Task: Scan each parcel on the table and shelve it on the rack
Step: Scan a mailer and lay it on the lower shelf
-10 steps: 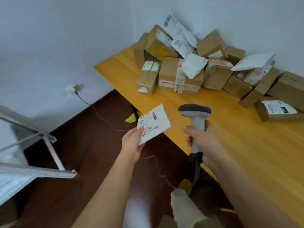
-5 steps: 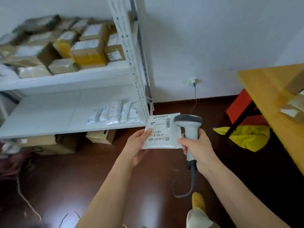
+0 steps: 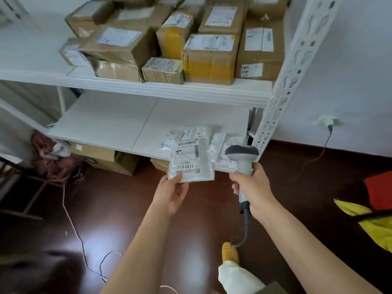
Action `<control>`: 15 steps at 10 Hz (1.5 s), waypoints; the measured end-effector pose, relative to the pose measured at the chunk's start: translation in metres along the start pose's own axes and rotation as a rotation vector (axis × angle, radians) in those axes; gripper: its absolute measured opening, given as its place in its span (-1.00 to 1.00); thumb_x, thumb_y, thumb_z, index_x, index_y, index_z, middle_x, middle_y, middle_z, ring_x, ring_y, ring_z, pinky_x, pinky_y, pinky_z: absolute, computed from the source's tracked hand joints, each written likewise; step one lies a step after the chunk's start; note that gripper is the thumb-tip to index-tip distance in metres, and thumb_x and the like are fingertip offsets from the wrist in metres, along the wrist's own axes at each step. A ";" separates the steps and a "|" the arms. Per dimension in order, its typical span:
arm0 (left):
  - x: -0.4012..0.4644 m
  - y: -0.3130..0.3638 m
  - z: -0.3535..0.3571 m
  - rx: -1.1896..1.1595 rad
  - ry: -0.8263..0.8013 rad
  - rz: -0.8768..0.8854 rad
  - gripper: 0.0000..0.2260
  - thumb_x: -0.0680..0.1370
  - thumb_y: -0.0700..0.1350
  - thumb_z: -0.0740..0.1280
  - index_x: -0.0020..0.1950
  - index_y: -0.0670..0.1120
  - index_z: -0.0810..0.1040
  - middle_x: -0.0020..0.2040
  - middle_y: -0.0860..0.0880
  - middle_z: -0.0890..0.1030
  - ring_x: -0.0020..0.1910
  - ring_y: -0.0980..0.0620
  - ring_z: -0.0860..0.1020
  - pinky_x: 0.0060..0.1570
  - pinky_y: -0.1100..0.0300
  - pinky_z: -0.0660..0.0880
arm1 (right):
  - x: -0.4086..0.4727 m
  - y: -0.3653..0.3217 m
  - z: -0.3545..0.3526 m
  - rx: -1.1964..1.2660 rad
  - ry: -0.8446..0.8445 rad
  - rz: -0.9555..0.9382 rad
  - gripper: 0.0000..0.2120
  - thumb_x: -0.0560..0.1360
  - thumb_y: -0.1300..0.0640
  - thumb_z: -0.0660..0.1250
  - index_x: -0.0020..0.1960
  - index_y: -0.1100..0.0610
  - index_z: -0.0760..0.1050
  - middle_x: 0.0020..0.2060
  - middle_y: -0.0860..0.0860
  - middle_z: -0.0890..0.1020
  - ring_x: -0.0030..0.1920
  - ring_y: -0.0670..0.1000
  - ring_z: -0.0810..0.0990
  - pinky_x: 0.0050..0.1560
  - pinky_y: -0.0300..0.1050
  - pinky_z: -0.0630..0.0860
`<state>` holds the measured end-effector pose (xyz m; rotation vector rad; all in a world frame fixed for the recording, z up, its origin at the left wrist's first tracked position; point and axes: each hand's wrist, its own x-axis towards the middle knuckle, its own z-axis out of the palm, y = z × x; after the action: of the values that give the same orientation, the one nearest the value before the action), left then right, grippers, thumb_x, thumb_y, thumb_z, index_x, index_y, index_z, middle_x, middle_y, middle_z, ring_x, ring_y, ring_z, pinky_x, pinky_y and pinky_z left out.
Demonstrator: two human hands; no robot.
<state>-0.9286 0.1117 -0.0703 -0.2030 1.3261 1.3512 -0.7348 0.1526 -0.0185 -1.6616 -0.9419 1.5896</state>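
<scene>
My left hand (image 3: 172, 193) pinches the lower left corner of a flat white parcel (image 3: 190, 161), label up with a barcode and the number 71-6-6611. It hangs just in front of the lower shelf (image 3: 118, 124) of the white rack (image 3: 282, 85). My right hand (image 3: 253, 187) grips the handle of a grey barcode scanner (image 3: 241, 158), its head to the right of the parcel. Several flat white parcels (image 3: 218, 141) lie at the shelf's right end, partly hidden behind the held one.
Cardboard boxes (image 3: 210, 54) crowd the upper shelf. More boxes (image 3: 106, 158) sit on the dark floor under the rack. A white cord (image 3: 72, 221) trails across the floor at left. Red and yellow items (image 3: 373, 213) lie at right. A wall socket (image 3: 327, 122) holds a plugged cable.
The view has swung from the table to the rack and come closer to it. The parcel now hangs at the lower shelf's front edge, both hands keeping their hold.
</scene>
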 end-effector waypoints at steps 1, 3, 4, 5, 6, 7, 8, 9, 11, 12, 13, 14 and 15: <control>0.031 0.035 -0.021 -0.083 0.088 0.016 -0.85 0.61 -0.30 0.28 0.13 -0.11 0.48 0.07 -0.12 0.62 0.00 -0.03 0.61 -0.29 0.24 0.63 | 0.022 -0.017 0.042 -0.068 -0.042 0.009 -0.61 0.47 0.35 0.38 0.23 0.12 0.39 -0.14 0.12 0.55 -0.44 -0.06 0.51 -0.39 -0.19 0.49; 0.089 0.105 -0.082 -0.151 0.249 0.026 -0.68 0.61 -0.39 0.23 0.36 -0.27 0.42 0.01 -0.18 0.57 -0.04 -0.04 0.57 -0.13 0.15 0.58 | 0.051 -0.037 0.141 -0.166 -0.077 0.039 -0.64 0.47 0.31 0.38 0.21 0.13 0.39 -0.20 0.13 0.56 -0.51 -0.11 0.50 -0.49 -0.26 0.45; 0.122 0.140 -0.107 -0.141 0.339 0.005 -0.64 0.60 -0.40 0.24 0.40 -0.30 0.37 -0.01 -0.21 0.58 -0.07 -0.05 0.60 -0.12 0.15 0.62 | 0.064 -0.037 0.194 -0.186 -0.059 0.058 -0.64 0.48 0.30 0.38 0.22 0.13 0.39 -0.22 0.11 0.56 -0.52 -0.11 0.50 -0.49 -0.26 0.45; 0.165 0.187 -0.127 -0.082 0.323 0.004 -0.60 0.62 -0.41 0.17 0.47 -0.32 0.28 0.25 -0.28 0.53 0.09 -0.16 0.59 0.13 0.07 0.55 | 0.076 -0.036 0.247 -0.147 0.011 0.078 -0.64 0.47 0.32 0.38 0.22 0.14 0.39 -0.22 0.12 0.56 -0.47 -0.09 0.51 -0.50 -0.28 0.45; 0.202 0.234 -0.144 0.009 0.237 0.013 -0.61 0.64 -0.39 0.11 0.48 -0.36 0.24 -0.03 -0.14 0.53 -0.15 0.04 0.52 0.21 0.07 0.53 | 0.088 -0.037 0.296 -0.104 0.060 0.088 -0.66 0.47 0.33 0.38 0.20 0.15 0.40 -0.20 0.11 0.55 -0.44 -0.07 0.51 -0.48 -0.27 0.46; 0.232 0.262 -0.149 -0.045 0.267 0.005 -0.61 0.63 -0.39 0.18 0.44 -0.45 0.25 -0.22 -0.04 0.39 -0.31 0.17 0.42 0.12 0.38 0.42 | 0.100 -0.040 0.331 -0.081 0.069 0.098 -0.70 0.48 0.32 0.38 0.16 0.14 0.42 -0.20 0.09 0.55 -0.42 -0.07 0.53 -0.42 -0.24 0.50; 0.263 0.267 -0.159 0.399 0.134 0.049 -0.78 0.65 -0.29 0.22 0.20 -0.44 0.43 -0.28 0.03 0.29 -0.40 0.08 0.42 0.20 0.49 -0.16 | 0.110 -0.037 0.348 -0.072 0.092 0.102 -0.72 0.48 0.31 0.38 0.14 0.12 0.42 -0.21 0.08 0.55 -0.44 -0.10 0.52 -0.42 -0.26 0.50; 0.303 0.258 -0.163 0.538 0.075 -0.008 -0.88 0.66 -0.24 0.20 0.06 -0.32 0.43 -0.29 0.02 0.31 -0.28 0.35 0.52 0.24 0.63 -0.19 | 0.130 -0.023 0.356 -0.083 0.136 0.106 -0.73 0.49 0.30 0.38 0.13 0.12 0.43 -0.19 0.07 0.57 -0.46 -0.14 0.52 -0.43 -0.29 0.50; 0.410 0.228 -0.152 0.813 0.265 0.079 -0.65 0.72 -0.05 -0.01 0.35 -0.16 0.44 0.12 -0.12 0.60 0.24 -0.05 0.52 0.33 0.22 0.33 | 0.197 0.029 0.363 -0.090 0.158 0.047 -0.75 0.49 0.30 0.38 0.13 0.15 0.44 -0.17 0.08 0.60 -0.45 -0.13 0.52 -0.39 -0.26 0.51; 0.445 0.209 -0.147 1.014 0.331 0.158 -0.60 0.71 0.06 -0.03 0.45 -0.08 0.37 0.23 -0.09 0.59 0.31 -0.03 0.49 0.30 0.19 0.34 | 0.234 0.060 0.361 -0.070 0.175 0.008 -0.75 0.49 0.31 0.37 0.13 0.18 0.44 -0.20 0.07 0.57 -0.47 -0.10 0.48 -0.41 -0.26 0.48; 0.498 0.192 -0.140 0.957 0.298 0.192 -0.60 0.71 0.02 0.00 0.45 -0.12 0.37 0.23 -0.14 0.59 0.29 -0.07 0.51 0.31 0.18 0.33 | 0.264 0.086 0.357 -0.056 0.193 -0.015 -0.76 0.50 0.32 0.37 0.12 0.18 0.44 -0.20 0.05 0.57 -0.49 -0.11 0.47 -0.41 -0.27 0.46; 0.531 0.181 -0.133 0.713 0.207 0.131 -0.62 0.70 -0.04 0.11 0.44 -0.23 0.36 0.31 -0.22 0.54 0.35 -0.13 0.46 0.33 0.14 0.35 | 0.282 0.105 0.348 -0.047 0.224 -0.024 -0.75 0.50 0.32 0.37 0.14 0.18 0.44 -0.19 0.05 0.57 -0.50 -0.12 0.47 -0.41 -0.26 0.47; 0.520 0.184 -0.116 0.495 0.173 0.018 -0.63 0.69 -0.16 0.17 0.48 -0.23 0.30 0.19 -0.09 0.55 0.07 0.30 0.58 0.07 0.40 0.45 | 0.282 0.110 0.340 -0.012 0.273 0.005 -0.73 0.49 0.34 0.38 0.16 0.21 0.43 -0.22 0.05 0.56 -0.49 -0.11 0.47 -0.42 -0.25 0.46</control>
<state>-1.2967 0.3794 -0.4020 0.0325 1.7670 0.9970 -1.0649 0.3231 -0.2823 -1.8338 -0.8072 1.3189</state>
